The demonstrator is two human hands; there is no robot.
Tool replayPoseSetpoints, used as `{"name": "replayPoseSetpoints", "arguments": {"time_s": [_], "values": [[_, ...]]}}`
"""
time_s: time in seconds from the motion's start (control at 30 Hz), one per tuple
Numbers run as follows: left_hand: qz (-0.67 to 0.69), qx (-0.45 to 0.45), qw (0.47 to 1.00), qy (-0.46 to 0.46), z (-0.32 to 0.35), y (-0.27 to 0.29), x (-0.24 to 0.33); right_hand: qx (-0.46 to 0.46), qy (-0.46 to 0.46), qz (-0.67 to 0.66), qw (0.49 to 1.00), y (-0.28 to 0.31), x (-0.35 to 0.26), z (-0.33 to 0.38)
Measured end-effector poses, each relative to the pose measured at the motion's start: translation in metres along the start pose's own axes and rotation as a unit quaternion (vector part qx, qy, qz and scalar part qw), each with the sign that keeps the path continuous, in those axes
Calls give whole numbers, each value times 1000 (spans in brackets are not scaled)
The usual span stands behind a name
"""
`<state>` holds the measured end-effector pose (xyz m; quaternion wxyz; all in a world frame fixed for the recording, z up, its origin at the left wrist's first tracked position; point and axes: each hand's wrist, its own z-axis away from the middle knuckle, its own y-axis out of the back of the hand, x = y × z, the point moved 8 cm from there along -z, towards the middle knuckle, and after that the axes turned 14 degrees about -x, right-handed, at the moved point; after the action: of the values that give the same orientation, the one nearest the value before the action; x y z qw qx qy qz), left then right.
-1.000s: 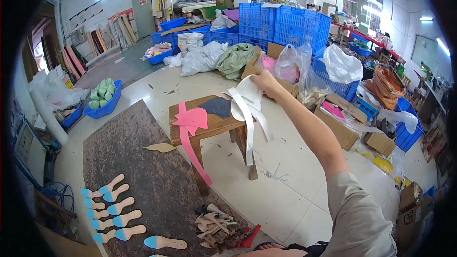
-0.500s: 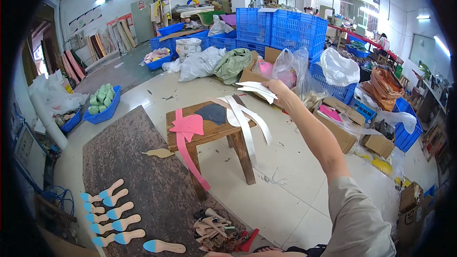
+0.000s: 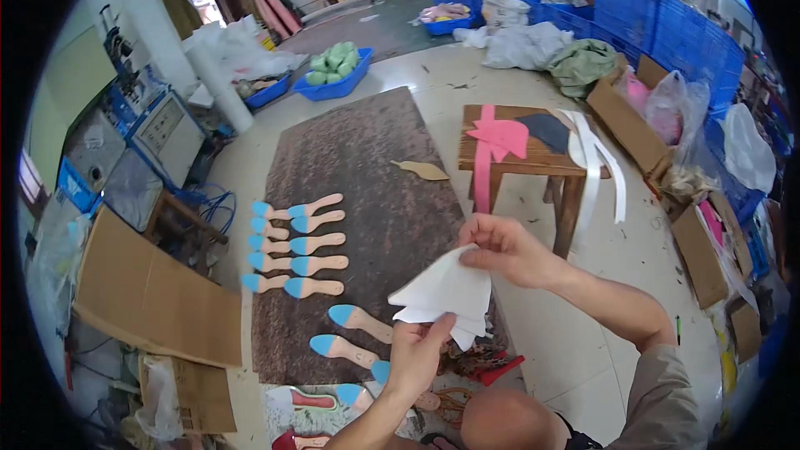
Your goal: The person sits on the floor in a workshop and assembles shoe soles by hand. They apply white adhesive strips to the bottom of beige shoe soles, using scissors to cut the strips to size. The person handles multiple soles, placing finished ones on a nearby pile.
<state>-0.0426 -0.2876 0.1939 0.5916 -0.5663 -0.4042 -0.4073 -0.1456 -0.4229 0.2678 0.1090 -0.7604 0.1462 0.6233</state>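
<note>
White sheets [image 3: 446,293]: a small fanned stack, held in the air over the near end of the brown mat [image 3: 367,192], just above the knee. Left hand [image 3: 414,356] pinches the lower edge, fingers closed on the sheets; right hand [image 3: 505,247] grips the top corner, thumb and fingers clamped on it.

Change: a second ago the right arm was stretched out to the wooden stool [image 3: 533,158], laying white strips [image 3: 593,162] over its far side. Now that arm is drawn back and both hands are on the sheets; the strips hang off the stool, beside pink pieces [image 3: 498,140].

Room: mat centre is bare; insoles [image 3: 296,243] with blue tips lie in rows along its left edge and near corner. Stool stands right of the mat, near the right hand. Cardboard boxes [image 3: 633,121] and blue crates [image 3: 667,21] beyond, well apart.
</note>
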Motion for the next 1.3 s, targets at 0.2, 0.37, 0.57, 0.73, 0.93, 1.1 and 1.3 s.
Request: {"name": "replayPoseSetpoints", "arguments": {"time_s": [0.2,0.37,0.57,0.73,0.93,1.1,1.3], "values": [[-47,164,977,-125,24,60,28,-92,158,188,965,-19,-54,11],[-359,166,874,-283,24,54,73,-61,68,219,971,-2,-48,29],[-461,127,831,-283,28,47,76,342,35,274,898,128,-96,83],[-148,133,967,-162,1,51,33,400,32,728,556,176,-115,106],[-141,110,979,-102,9,52,33,112,39,386,915,-49,-28,17],[-321,19,938,-126,5,36,21,119,43,304,944,-99,22,-3],[36,115,982,-148,50,67,-25,-57,41,107,992,-131,99,-2]]}}
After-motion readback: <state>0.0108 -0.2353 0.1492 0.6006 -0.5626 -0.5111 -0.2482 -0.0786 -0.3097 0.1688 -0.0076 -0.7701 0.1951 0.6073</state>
